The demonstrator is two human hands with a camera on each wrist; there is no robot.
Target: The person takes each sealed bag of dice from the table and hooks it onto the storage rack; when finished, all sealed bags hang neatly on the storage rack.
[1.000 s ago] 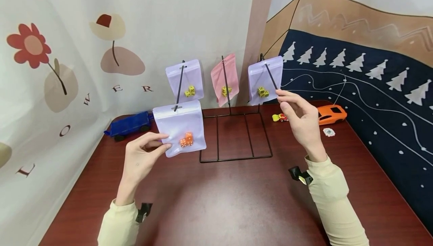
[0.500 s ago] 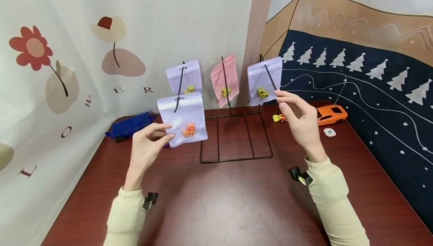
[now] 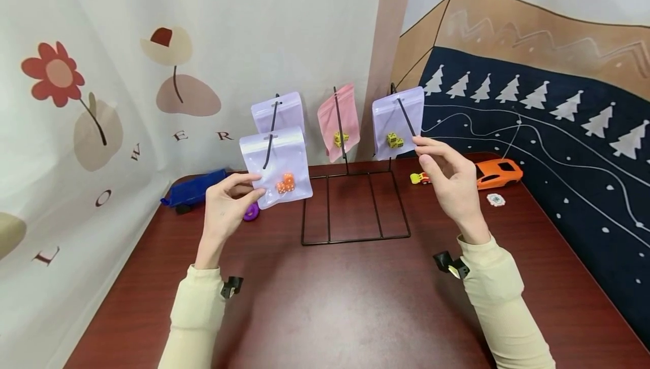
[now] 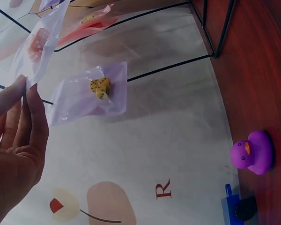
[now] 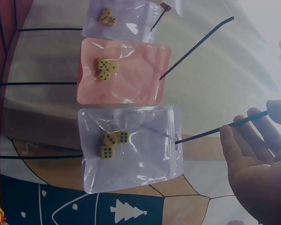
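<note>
My left hand (image 3: pixel 223 208) pinches the left edge of a lilac zip bag (image 3: pixel 289 154) holding orange dice (image 3: pixel 286 183). The tip of the left prong (image 3: pixel 269 152) of a black wire rack (image 3: pixel 355 240) pokes through this bag's hole. Behind it, farther back on that prong, hangs another lilac bag (image 4: pixel 84 101) with yellow dice (image 4: pixel 100 87). A pink bag (image 5: pixel 131 56) with yellow dice hangs on the middle prong. With thumb and fingers, my right hand (image 5: pixel 260 159) grips the end of the right prong (image 5: pixel 201 134), which carries a lilac bag (image 5: pixel 150 164) with yellow dice.
At the back left stand a blue toy vehicle (image 3: pixel 195 189) and a purple rubber duck (image 4: pixel 255 153). To the right are an orange toy car (image 3: pixel 500 173), a small yellow-and-red toy (image 3: pixel 420 178) and a round chip (image 3: pixel 496 200). Printed curtains hang behind the table (image 3: pixel 345 301).
My left hand has moved up and slightly right, sliding the bag of orange dice farther back along the left prong. It now covers the dice of the bag behind. My right hand stays put.
</note>
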